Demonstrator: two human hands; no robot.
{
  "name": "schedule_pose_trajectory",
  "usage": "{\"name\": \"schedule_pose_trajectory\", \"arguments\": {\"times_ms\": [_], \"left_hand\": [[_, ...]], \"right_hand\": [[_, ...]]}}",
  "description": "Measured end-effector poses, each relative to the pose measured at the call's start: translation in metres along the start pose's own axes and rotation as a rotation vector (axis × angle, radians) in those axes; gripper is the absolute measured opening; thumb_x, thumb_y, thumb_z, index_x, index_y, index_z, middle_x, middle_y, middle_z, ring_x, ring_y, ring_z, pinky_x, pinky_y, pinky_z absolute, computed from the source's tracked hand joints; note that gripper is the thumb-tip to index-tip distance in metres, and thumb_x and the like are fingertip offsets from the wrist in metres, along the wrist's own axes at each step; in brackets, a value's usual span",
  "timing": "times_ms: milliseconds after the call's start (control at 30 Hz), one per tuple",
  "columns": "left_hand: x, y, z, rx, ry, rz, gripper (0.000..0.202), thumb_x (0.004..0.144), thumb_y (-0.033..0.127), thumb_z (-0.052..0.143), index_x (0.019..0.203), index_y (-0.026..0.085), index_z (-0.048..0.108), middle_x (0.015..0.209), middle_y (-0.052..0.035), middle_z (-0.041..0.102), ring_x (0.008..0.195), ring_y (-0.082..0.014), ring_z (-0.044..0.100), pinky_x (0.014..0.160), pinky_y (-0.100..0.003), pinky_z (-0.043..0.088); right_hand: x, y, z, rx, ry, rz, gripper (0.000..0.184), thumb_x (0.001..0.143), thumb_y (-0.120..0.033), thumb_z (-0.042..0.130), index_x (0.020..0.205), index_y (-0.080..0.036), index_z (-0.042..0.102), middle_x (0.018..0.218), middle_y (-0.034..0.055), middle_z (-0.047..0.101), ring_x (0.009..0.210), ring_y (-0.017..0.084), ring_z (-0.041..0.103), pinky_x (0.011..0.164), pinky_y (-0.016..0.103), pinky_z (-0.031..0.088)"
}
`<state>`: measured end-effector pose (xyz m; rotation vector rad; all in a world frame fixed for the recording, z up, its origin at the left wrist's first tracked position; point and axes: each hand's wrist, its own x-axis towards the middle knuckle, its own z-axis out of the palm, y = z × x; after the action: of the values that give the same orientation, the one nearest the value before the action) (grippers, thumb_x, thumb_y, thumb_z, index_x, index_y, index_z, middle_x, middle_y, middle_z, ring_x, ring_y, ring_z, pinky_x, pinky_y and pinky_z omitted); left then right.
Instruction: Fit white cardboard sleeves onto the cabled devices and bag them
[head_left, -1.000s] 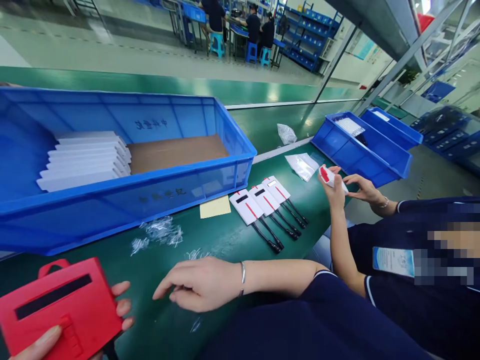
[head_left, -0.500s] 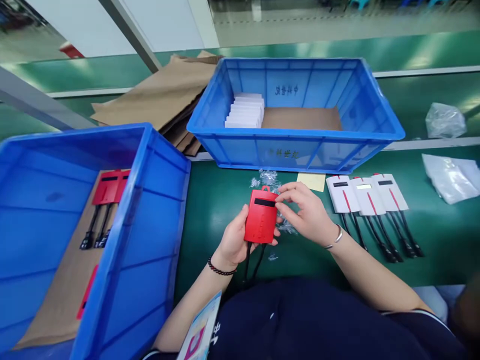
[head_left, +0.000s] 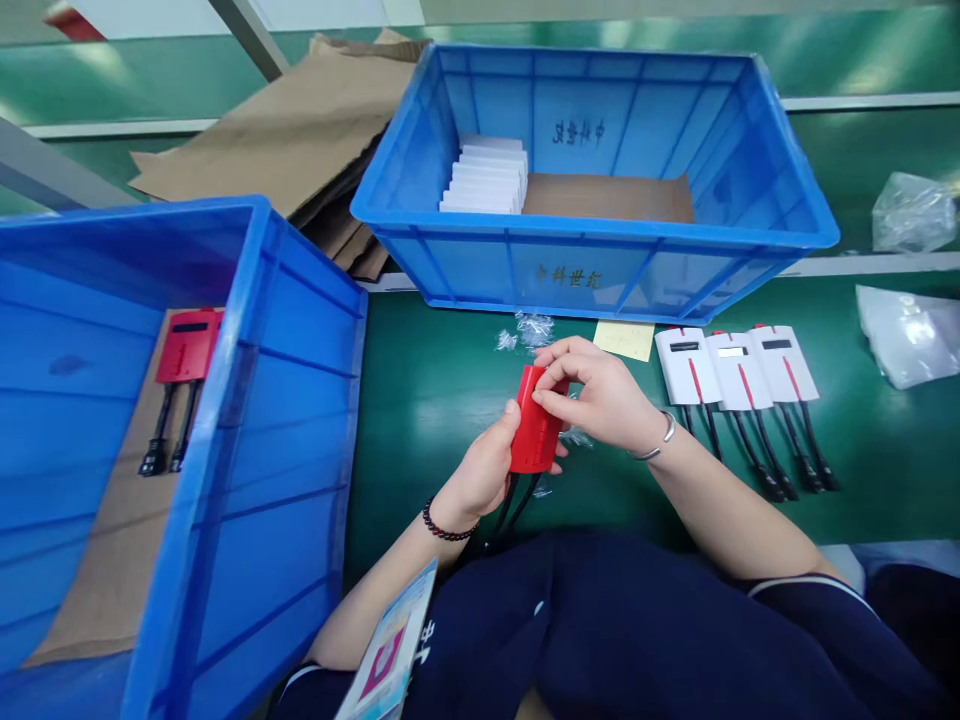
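Observation:
My left hand is closed around a flat red plastic device with two black cables hanging from its lower end. The device is turned partly sideways. My right hand has its thumb and fingertips pinched together against the device's upper face. Those fingers cover its dark window, and whatever lies between them cannot be made out. Small clear plastic pieces are scattered on the green table just beyond and beneath my hands.
A blue crate holding a row of white casings stands ahead. Another blue crate at left holds red devices. White devices with cables, a yellow note and plastic bags lie to the right; cardboard lies behind.
The red device has been turned in my left hand, so its face is seen more edge-on. My right fingers have moved from its right edge over the window. The camera view has tilted down.

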<state>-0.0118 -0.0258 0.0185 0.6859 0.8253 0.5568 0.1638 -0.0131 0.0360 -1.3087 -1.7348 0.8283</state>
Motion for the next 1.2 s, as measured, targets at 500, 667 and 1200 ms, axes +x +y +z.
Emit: {"name": "schedule_pose_trajectory", "arguments": {"times_ms": [500, 667, 1200], "left_hand": [[-0.0012, -0.0056, 0.0044, 0.143, 0.092, 0.032, 0.081, 0.080, 0.081, 0.053, 0.115, 0.008, 0.063, 0.104, -0.0167, 0.072, 0.076, -0.0211, 0.069, 0.065, -0.034, 0.060], [0.0004, -0.0017, 0.0058, 0.098, 0.101, -0.012, 0.082, 0.077, 0.081, 0.057, 0.111, 0.007, 0.064, 0.110, -0.0196, 0.072, 0.077, -0.0221, 0.070, 0.064, -0.033, 0.060], [0.0016, -0.0041, 0.0084, 0.101, 0.147, 0.006, 0.080, 0.080, 0.079, 0.057, 0.116, 0.009, 0.068, 0.092, -0.0138, 0.076, 0.077, -0.0239, 0.071, 0.068, -0.034, 0.062]], "right_hand": [[-0.0025, 0.0073, 0.0004, 0.119, 0.074, 0.058, 0.010, 0.077, -0.014, 0.066, 0.068, -0.018, 0.066, 0.092, 0.0072, 0.070, 0.104, 0.022, 0.071, 0.086, 0.038, 0.058], [-0.0030, 0.0063, -0.0031, 0.126, 0.053, 0.056, 0.009, 0.079, -0.017, 0.068, 0.071, -0.017, 0.069, 0.098, 0.0079, 0.070, 0.105, 0.022, 0.070, 0.087, 0.038, 0.058], [-0.0072, 0.0075, 0.0011, 0.081, 0.088, 0.028, 0.005, 0.080, -0.019, 0.068, 0.075, -0.018, 0.069, 0.102, 0.0075, 0.068, 0.107, 0.021, 0.069, 0.090, 0.037, 0.057]]}}
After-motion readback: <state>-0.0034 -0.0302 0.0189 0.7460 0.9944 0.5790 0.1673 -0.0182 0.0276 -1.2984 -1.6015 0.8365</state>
